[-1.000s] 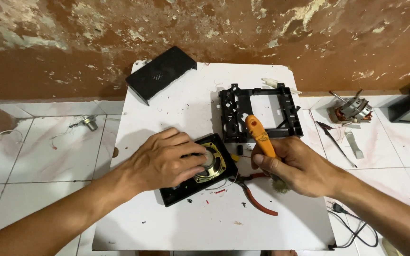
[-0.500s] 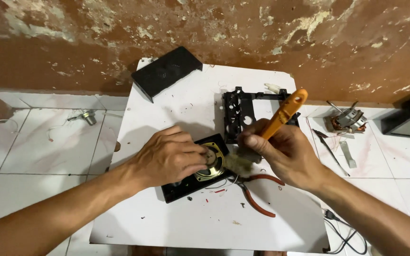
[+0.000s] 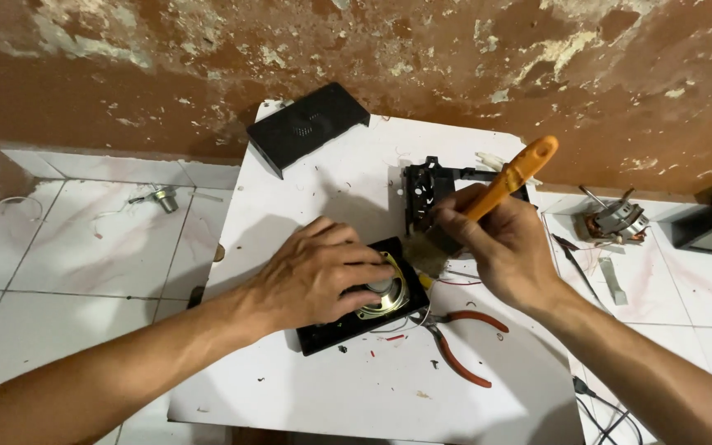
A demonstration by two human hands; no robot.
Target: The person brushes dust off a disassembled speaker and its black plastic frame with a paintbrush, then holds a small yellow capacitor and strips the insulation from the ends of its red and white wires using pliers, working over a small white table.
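My left hand (image 3: 319,272) presses down on a small round speaker (image 3: 385,294) mounted in a black panel (image 3: 331,334) on the white board (image 3: 331,189). In my right hand (image 3: 500,243) is a paintbrush with an orange handle (image 3: 514,175); its pale bristles (image 3: 427,254) touch the panel's far edge next to the speaker. A black plastic frame (image 3: 423,188) lies behind my right hand, partly hidden by it.
Red-handled pliers (image 3: 463,342) lie just right of the panel. A black cover (image 3: 306,124) sits at the board's far left corner by the wall. On the tiled floor: a small motor (image 3: 615,222) and tweezers (image 3: 574,259) at right, a metal part (image 3: 162,198) at left, cables (image 3: 599,408) at lower right.
My right hand has swung the brush from lying flat over the black frame to tilted up, bristles brought down to the speaker panel. My left hand stays on the speaker.
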